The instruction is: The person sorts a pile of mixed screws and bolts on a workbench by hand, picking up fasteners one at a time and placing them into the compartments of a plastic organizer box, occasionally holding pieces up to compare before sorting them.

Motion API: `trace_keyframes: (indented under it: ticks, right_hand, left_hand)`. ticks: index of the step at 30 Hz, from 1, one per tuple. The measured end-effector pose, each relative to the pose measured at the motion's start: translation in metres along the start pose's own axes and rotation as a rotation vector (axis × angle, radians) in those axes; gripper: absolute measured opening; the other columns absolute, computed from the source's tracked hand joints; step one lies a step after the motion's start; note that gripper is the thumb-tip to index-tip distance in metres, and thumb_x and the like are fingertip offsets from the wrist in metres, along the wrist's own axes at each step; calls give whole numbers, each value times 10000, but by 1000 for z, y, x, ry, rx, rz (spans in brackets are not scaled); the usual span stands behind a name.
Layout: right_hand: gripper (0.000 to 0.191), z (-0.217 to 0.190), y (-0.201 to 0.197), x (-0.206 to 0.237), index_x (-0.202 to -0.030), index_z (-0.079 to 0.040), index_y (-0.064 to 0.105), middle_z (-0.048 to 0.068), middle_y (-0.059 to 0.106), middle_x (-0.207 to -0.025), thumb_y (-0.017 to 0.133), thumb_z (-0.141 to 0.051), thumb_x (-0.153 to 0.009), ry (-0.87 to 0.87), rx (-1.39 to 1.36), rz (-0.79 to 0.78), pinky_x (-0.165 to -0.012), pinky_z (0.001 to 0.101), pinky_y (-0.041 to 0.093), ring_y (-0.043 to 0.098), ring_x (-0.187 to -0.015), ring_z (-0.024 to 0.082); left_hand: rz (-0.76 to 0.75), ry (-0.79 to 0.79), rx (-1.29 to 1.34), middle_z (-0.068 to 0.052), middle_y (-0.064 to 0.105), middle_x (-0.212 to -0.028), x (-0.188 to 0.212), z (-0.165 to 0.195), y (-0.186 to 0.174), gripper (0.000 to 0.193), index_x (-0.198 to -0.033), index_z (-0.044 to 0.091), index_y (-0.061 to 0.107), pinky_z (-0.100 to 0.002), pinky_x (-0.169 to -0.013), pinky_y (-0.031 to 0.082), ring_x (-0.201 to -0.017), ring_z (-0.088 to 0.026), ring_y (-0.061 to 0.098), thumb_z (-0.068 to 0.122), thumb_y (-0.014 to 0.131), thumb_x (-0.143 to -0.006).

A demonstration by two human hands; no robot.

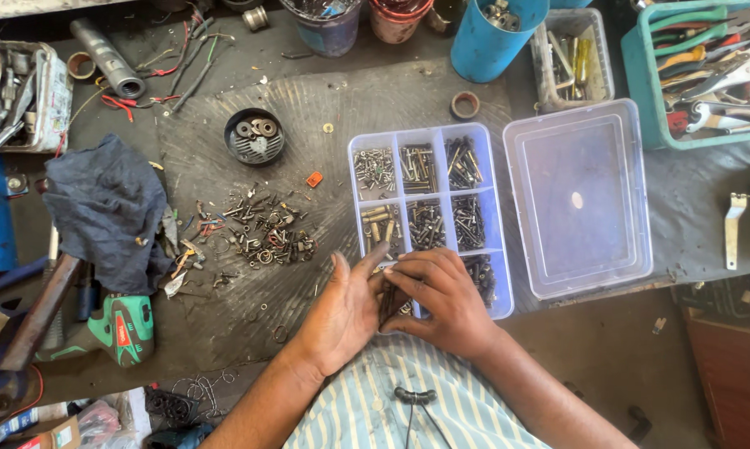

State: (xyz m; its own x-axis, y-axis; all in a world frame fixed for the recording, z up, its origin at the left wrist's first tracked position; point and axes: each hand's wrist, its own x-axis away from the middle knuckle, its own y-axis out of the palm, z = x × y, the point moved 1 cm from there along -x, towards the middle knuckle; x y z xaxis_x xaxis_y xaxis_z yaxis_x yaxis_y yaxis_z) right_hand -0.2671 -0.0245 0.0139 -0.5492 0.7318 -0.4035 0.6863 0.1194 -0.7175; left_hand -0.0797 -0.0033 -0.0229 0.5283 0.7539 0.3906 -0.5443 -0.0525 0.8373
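Observation:
My left hand (pixel 346 308) and my right hand (pixel 437 295) meet at the near edge of a clear divided organiser box (pixel 352 179) filled with screws and bolts. Between the two palms sits a small bundle of dark bolts (pixel 389 301), pinched by my right fingers while my left fingers lie stretched out against it. Both hands cover the box's nearest compartments. A loose heap of screws, washers and small parts (pixel 263 229) lies on the dark mat to the left of my left hand.
The box's clear lid (pixel 579 195) lies right of it. A round black part holding washers (pixel 254 137), a dark cloth (pixel 105 208), a green power tool (pixel 125 328), a blue cup (pixel 491 37) and a teal bin of pliers (pixel 703 66) surround the mat.

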Motion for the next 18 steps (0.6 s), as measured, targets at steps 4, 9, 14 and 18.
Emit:
trace_keyframes:
  ticks: [4, 9, 14, 18]
  right_hand:
    - [629, 2, 0, 3, -1202, -48, 681, 90, 663, -1221, 922, -332, -694, -50, -18, 25, -1027, 479, 472, 625, -1206, 302]
    - [619, 6, 1, 7, -1193, -52, 681, 89, 662, -1222, 929, -335, -702, -67, -69, 37, -1026, 484, 467, 621, -1206, 305]
    - [648, 5, 0, 10, -1199, -52, 684, 88, 671, -1212, 920, -360, -680, -43, -142, 49, -1017, 484, 457, 615, -1211, 310]
    - [647, 3, 0, 10, -1208, -57, 689, 84, 673, -1199, 924, -353, -682, -28, -134, 36, -1022, 487, 447, 610, -1214, 308]
  left_hand:
    - [12, -7, -105, -148, 485, -1467, 1, 1, 6, 1000, -1658, 119, 147, -409, -1086, 422, -1339, -253, 474, 770, 297, -914]
    - [12, -29, -154, -169, 454, -1524, 2, 1, 15, 1014, -1657, 151, 82, -403, -1139, 389, -1394, -273, 449, 783, 302, -895]
    - [79, -26, -120, -177, 465, -1502, 1, -2, 18, 971, -1652, 192, 109, -464, -1112, 381, -1376, -303, 454, 767, 284, -889]
    - [121, 52, -73, -174, 456, -1533, -2, -7, 18, 928, -1657, 158, 141, -454, -1170, 351, -1429, -291, 440, 723, 312, -941]
